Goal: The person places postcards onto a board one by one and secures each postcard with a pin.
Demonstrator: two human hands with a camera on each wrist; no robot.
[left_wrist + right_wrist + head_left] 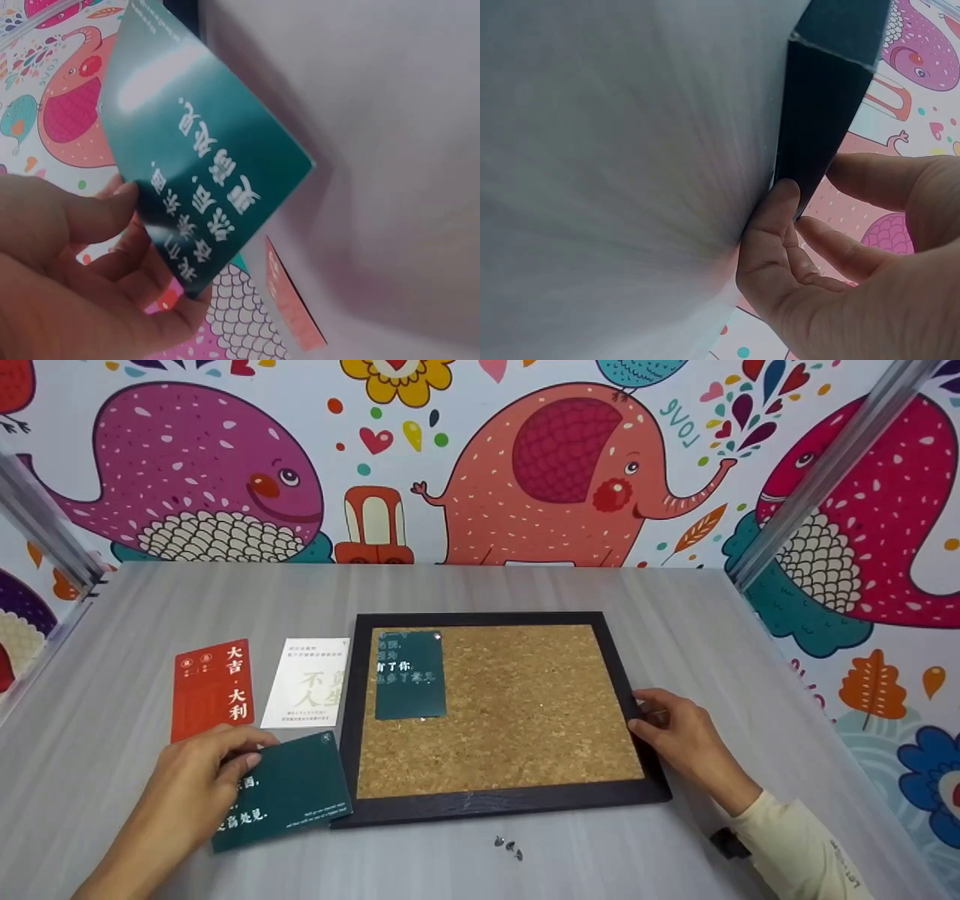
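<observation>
In the head view, my left hand point(187, 787) pinches a dark green card point(300, 776) with white lettering between thumb and fingers. The card is tilted and its right corner comes up to the left edge of a black-framed cork board point(532, 712). The left wrist view shows the same card point(195, 142) raised off the table. My right hand point(690, 742) grips the right side of the board's frame, fingers curled at its edge; the right wrist view shows that dark frame point(817, 112) too. Another green card point(411, 694) lies at the board's upper left, with a pushpin point(438, 637) in its top right corner.
A red card point(210, 682) and a white card point(307, 690) lie on the table left of the board. Several small metal pushpins point(511, 847) lie in front of the board. A wall with painted animals point(555, 480) stands behind the grey table point(660, 607).
</observation>
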